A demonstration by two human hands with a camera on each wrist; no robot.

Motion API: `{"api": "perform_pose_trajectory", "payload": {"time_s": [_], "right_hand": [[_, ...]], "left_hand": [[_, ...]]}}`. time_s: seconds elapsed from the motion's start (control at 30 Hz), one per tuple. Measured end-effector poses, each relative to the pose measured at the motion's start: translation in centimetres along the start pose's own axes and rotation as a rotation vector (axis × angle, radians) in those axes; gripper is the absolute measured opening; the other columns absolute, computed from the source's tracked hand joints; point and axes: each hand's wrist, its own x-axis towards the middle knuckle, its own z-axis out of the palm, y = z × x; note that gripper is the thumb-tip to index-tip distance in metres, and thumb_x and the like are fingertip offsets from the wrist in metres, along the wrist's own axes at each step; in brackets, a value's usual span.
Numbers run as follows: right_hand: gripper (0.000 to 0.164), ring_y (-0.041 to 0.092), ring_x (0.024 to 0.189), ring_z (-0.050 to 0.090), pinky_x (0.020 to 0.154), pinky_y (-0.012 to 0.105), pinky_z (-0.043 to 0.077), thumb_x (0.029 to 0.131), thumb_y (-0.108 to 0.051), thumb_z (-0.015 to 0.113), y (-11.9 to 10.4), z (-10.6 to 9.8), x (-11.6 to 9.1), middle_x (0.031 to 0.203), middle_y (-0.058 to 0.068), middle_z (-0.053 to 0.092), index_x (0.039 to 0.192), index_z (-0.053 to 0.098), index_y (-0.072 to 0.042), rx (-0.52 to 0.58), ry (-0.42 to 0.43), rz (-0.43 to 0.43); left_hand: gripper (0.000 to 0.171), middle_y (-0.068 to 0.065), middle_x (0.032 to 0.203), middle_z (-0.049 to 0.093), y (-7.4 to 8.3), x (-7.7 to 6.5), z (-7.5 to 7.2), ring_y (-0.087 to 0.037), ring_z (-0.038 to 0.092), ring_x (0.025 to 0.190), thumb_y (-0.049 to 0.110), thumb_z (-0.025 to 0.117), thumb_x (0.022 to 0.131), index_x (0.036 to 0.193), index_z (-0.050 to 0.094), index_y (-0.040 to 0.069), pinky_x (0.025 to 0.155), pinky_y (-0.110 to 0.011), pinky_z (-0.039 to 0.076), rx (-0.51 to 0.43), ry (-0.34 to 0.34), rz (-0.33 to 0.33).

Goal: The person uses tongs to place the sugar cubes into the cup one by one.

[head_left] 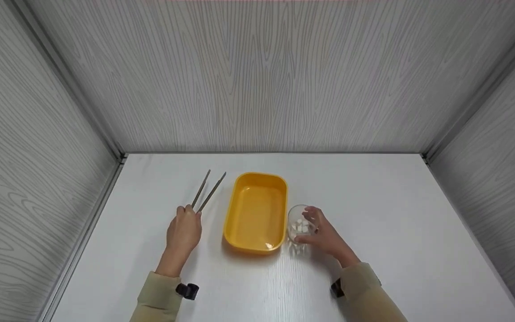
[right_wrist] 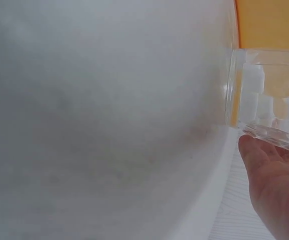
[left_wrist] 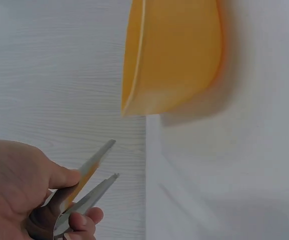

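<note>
My left hand [head_left: 185, 232] holds a pair of metal tongs [head_left: 213, 195], left of a yellow rectangular tub [head_left: 228, 223]. Their two tips stand apart and point away from me. In the left wrist view, the thumb and fingers pinch the tongs [left_wrist: 87, 197] from either side. My right hand [head_left: 324, 232] curls round a clear glass [head_left: 292, 214] just right of the tub. Small white lumps [head_left: 301, 225] lie inside the glass. Seen from the right wrist, the fingers rest against the side of the glass [right_wrist: 264, 100]; the thumb is hidden there.
A white table [head_left: 382, 214] carries everything. Grey wood-grain panels rise at the back [head_left: 271, 80], left [head_left: 29, 170] and right [head_left: 503, 147]. The tub stands between the hands, its inside bare, with its right wall close beside the glass.
</note>
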Motion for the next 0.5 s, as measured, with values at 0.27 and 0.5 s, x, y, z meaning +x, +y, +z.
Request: {"api": "perform_pose_trajectory", "payload": {"time_s": [0.27,0.5], "right_hand": [[0.095,0.039,0.138,0.036,0.107,0.057,0.029,0.074,-0.022,0.088,-0.3,0.0,0.0,0.148,0.019,0.041,0.147,0.028,-0.008,-0.062,-0.010,0.032],[0.091,0.042,0.138,0.033,0.107,0.061,0.026,0.077,-0.018,0.086,-0.2,-0.3,-0.1,0.148,0.023,0.038,0.147,0.028,-0.008,-0.012,-0.033,0.031]], "left_hand": [[0.028,-0.022,0.079,0.051,-1.9,-0.1,1.9,-0.032,0.061,0.062,0.004,0.060,0.095,0.102,0.055,-0.024,0.054,-0.042,0.052,0.059,-0.053,0.015],[0.025,-0.022,0.080,0.052,-2.6,-0.4,2.6,-0.028,0.059,0.061,0.001,0.055,0.094,0.101,0.056,-0.023,0.055,-0.039,0.052,0.015,-0.080,-0.003]]}}
